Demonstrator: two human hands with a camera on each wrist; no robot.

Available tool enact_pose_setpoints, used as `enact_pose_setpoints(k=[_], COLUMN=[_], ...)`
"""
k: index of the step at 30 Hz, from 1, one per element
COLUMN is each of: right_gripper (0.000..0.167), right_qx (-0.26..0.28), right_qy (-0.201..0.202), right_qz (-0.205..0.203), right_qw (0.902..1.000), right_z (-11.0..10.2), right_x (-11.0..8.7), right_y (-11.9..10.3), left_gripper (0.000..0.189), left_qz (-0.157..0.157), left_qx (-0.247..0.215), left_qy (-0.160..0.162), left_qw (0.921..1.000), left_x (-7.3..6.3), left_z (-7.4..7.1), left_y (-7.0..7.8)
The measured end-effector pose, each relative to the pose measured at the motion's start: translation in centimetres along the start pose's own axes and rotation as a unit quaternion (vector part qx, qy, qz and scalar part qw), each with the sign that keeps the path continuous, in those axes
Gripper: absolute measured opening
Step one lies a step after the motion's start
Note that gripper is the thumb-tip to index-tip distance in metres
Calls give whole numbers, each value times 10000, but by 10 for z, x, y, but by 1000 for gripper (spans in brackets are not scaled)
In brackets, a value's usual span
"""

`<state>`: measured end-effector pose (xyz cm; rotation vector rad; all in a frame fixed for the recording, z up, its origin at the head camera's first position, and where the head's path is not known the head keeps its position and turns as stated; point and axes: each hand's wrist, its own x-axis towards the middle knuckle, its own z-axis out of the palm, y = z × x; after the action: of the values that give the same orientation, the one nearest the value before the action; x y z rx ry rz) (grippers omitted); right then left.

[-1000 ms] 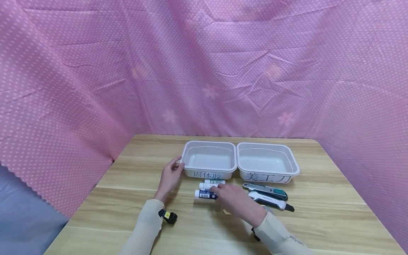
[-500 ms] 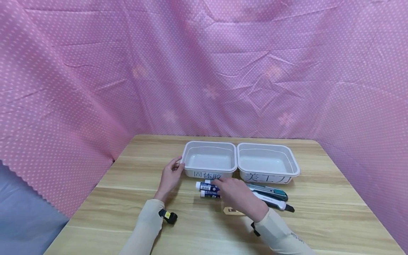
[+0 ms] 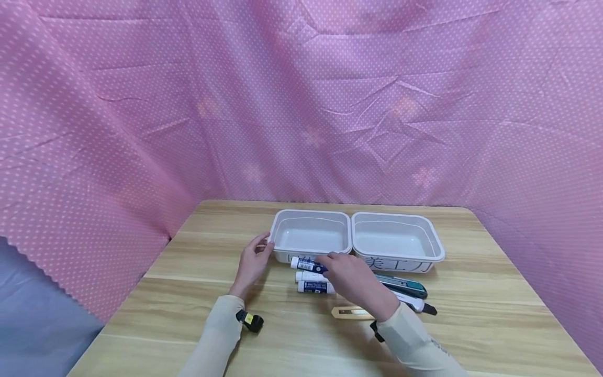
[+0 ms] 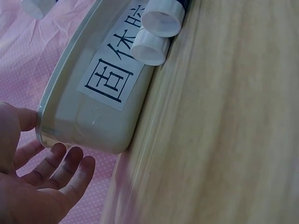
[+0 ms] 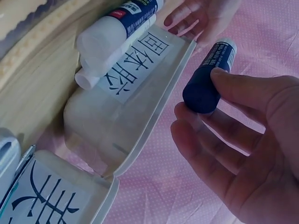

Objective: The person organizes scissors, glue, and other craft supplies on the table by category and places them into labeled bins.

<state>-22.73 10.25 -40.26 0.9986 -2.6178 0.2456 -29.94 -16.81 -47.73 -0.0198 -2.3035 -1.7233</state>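
At lower centre, the right hand (image 3: 350,277), the nearer, pinched a navy glue stick (image 3: 307,265) crosswise before the left white tub (image 3: 311,211), whose left end the loosely spread left hand (image 3: 252,263) touched.

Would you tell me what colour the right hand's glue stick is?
The glue stick is mostly dark blue, clearest in the right wrist view.

Right fingers (image 5: 201,158) pincer-like (left fingers (image 4: 78,179) bent)

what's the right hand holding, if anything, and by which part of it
A glue stick: the right hand pinches it by its dark blue body, leaving the white end free.
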Motion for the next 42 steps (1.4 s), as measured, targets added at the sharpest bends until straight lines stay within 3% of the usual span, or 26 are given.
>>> enact_pose_setpoints(k=[21, 31, 42], right_gripper=[34, 30, 28], right_qx=[366, 472, 505], right_qy=[42, 168, 333], right_qz=[693, 742, 1020], right_qw=[9969, 9960, 9929], right_z=[-4, -1, 2], right_x=[3, 5, 7], right_y=[13, 23, 30], left_gripper=[44, 46, 47], left_qz=[-31, -20, -45], left_qx=[-173, -367, -364], left_qy=[-136, -255, -226], left_qw=[9998, 9990, 9991], left_x=[-4, -5, -2], left_z=[0, -2, -1], left_y=[0, 6, -2])
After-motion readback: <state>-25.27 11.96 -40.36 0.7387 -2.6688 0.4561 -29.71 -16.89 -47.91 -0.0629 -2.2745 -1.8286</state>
